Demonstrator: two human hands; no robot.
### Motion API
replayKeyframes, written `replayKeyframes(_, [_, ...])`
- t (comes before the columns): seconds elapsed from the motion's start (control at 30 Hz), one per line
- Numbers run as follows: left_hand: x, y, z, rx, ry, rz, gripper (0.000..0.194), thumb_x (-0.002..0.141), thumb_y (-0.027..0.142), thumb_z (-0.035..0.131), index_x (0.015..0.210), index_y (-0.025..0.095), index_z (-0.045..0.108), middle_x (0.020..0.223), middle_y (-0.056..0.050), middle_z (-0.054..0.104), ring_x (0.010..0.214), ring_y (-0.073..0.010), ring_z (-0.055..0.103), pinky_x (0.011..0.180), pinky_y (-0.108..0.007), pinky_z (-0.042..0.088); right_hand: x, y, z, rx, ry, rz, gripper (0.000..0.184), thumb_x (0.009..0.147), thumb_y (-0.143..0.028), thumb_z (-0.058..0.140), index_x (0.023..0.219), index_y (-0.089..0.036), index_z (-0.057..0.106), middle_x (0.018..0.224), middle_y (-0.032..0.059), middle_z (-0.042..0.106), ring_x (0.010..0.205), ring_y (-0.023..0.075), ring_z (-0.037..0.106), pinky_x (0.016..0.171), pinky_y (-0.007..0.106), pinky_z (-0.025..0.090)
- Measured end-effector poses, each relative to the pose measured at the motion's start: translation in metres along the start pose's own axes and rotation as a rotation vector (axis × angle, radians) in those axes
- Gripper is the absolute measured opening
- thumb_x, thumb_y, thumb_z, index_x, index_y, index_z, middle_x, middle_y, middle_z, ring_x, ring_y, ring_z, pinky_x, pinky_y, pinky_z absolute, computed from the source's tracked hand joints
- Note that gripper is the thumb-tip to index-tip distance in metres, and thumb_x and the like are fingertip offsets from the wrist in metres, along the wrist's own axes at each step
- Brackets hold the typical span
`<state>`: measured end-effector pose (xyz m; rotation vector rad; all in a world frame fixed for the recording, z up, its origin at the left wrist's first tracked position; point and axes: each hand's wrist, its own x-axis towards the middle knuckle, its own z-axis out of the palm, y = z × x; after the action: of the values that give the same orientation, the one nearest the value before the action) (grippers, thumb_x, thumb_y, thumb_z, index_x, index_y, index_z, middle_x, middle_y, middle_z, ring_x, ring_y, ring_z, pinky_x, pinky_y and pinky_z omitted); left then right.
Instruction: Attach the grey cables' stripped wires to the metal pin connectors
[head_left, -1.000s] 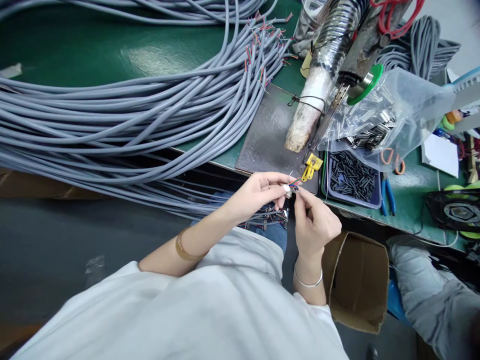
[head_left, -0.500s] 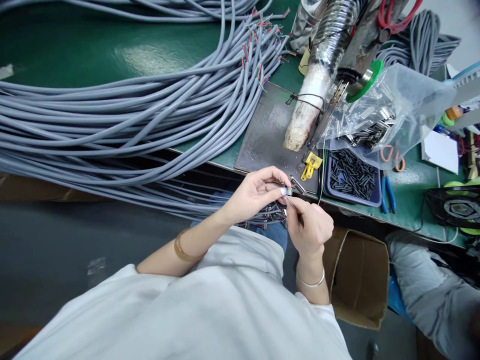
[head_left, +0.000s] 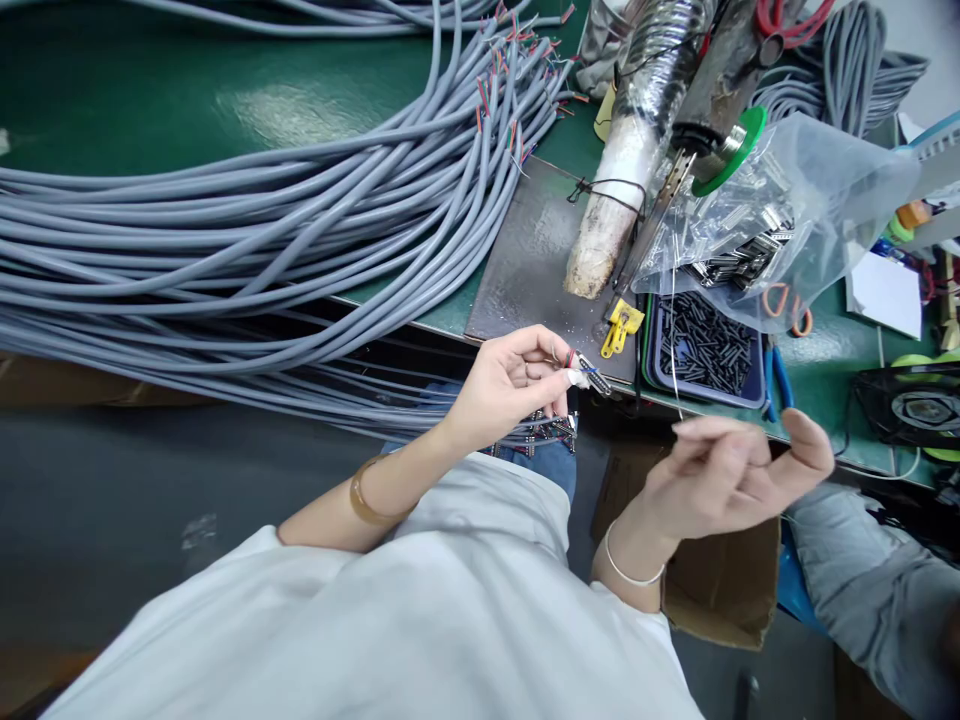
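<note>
My left hand [head_left: 506, 388] pinches the coloured wires of a cable end, just above the table's front edge. A small metal multi-pin connector [head_left: 595, 378] sticks out past those fingertips on the right. My right hand [head_left: 727, 478] is off to the right, thumb and index finger closed on a thin strand of solder wire [head_left: 676, 370]. That strand runs up in front of the tray toward the green-rimmed spool [head_left: 739, 160]. A soldering iron [head_left: 660, 215] slants down to a yellow clip [head_left: 622, 328]. Several finished-looking connectors [head_left: 551, 428] lie on my lap.
Grey cables [head_left: 300, 220] with stripped ends cover the left of the green table. A blue tray [head_left: 742, 399] of black parts, a plastic bag [head_left: 817, 210] of metal connectors and pliers [head_left: 782, 378] are at right. Below stands a cardboard box [head_left: 720, 600]; a co-worker's sleeve [head_left: 862, 570] is beside it.
My right hand has moved right, away from my left hand, drawing the solder strand with it. My left hand has stayed nearly in place, and the connector shows more clearly.
</note>
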<state>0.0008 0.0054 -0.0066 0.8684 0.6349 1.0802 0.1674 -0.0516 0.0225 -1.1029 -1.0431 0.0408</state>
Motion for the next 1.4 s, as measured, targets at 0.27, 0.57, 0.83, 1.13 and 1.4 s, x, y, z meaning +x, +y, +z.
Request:
replayKeyframes(0.27, [0.000, 0.001, -0.004, -0.039, -0.041, 0.067, 0.022, 0.081, 0.024, 0.081, 0.086, 0.014, 0.062, 0.080, -0.001, 0.070, 0.052, -0.0098, 0.069, 0.047, -0.016, 0.056, -0.036, 0.007, 0.013, -0.120, -0.347, 0.192, 0.007, 0.090, -0.016, 0.068, 0.094, -0.020, 0.064, 0.104, 0.0027, 0.076, 0.073, 0.0137, 0.077, 0.061, 0.027, 0.065])
replayKeyframes(0.57, [0.000, 0.001, -0.002, -0.027, -0.064, -0.077, 0.026, 0.080, 0.028, 0.081, 0.086, 0.015, 0.059, 0.069, 0.001, 0.068, 0.045, -0.0074, 0.062, 0.045, -0.016, 0.054, -0.025, 0.018, 0.011, -0.169, -0.361, 0.035, 0.014, 0.085, -0.012, 0.073, 0.090, -0.024, 0.067, 0.101, 0.0022, 0.078, 0.092, 0.0185, 0.076, 0.081, 0.037, 0.066])
replayKeyframes(0.83, [0.006, 0.008, -0.004, -0.069, -0.071, -0.141, 0.027, 0.081, 0.029, 0.081, 0.085, 0.015, 0.058, 0.067, 0.002, 0.067, 0.041, -0.0074, 0.060, 0.041, -0.016, 0.049, -0.012, 0.010, 0.010, -0.034, -0.456, 0.483, 0.014, 0.086, -0.022, 0.075, 0.080, -0.020, 0.062, 0.093, 0.0016, 0.078, 0.069, 0.0138, 0.077, 0.064, 0.025, 0.064])
replayKeyframes(1.13, [0.006, 0.010, -0.003, -0.108, -0.080, -0.169, 0.027, 0.081, 0.028, 0.080, 0.083, 0.014, 0.058, 0.065, 0.003, 0.066, 0.040, -0.0068, 0.059, 0.040, -0.015, 0.047, -0.006, 0.010, 0.011, 0.059, -0.490, 0.670, 0.021, 0.085, -0.028, 0.077, 0.077, -0.020, 0.060, 0.090, 0.0011, 0.079, 0.062, 0.0117, 0.075, 0.060, 0.021, 0.062])
replayKeyframes(1.4, [0.001, 0.006, 0.000, 0.025, -0.057, -0.100, 0.023, 0.079, 0.027, 0.081, 0.084, 0.015, 0.062, 0.067, 0.002, 0.066, 0.045, -0.0085, 0.061, 0.046, -0.019, 0.053, -0.016, 0.015, 0.014, -0.113, -0.413, 0.309, 0.013, 0.086, -0.022, 0.075, 0.081, -0.020, 0.063, 0.097, 0.0034, 0.079, 0.082, 0.0166, 0.078, 0.073, 0.030, 0.066])
